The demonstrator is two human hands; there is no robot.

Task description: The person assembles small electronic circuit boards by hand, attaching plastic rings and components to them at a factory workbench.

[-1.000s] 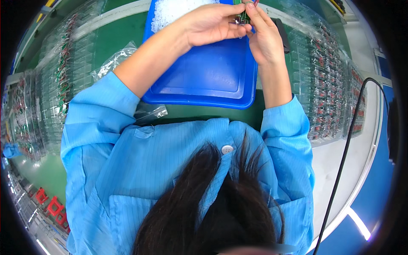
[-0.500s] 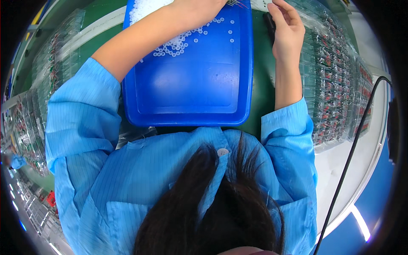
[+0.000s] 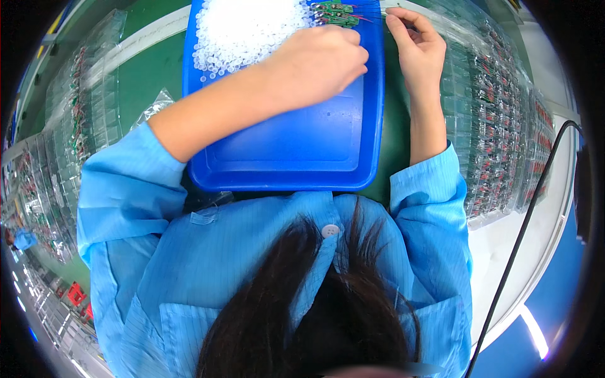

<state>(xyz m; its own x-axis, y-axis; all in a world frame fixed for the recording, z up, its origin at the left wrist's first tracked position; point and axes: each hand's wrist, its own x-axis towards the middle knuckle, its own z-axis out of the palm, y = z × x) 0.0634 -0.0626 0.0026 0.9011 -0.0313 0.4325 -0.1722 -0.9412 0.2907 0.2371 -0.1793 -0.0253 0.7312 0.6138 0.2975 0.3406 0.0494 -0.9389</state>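
Note:
A blue plastic tray (image 3: 283,179) lies in front of me, with a heap of small white translucent rings (image 3: 217,53) in its far left part. Over the tray's middle is my left hand (image 3: 324,60), its fingers curled closed; what they hold, if anything, is hidden. Beyond it, several small green circuit boards (image 3: 337,14) with thin red and dark wires lie at the tray's far right. My right hand (image 3: 423,53) is just outside the tray's right rim, thumb and forefinger pinched close to the wire ends. Whether a wire sits between them is too small to tell.
Clear plastic trays (image 3: 498,120) packed with red-wired parts are lined up at the right. More such clear trays (image 3: 79,94) stand at the left. A crumpled clear bag (image 3: 154,106) rests on the green tabletop beside my left forearm. A black cable (image 3: 517,246) curves along the right.
My left hand has come back toward me from the far edge, and the circuit boards now show. My right hand has shifted slightly left, its fingertips now at the wires. The black object beneath it no longer shows.

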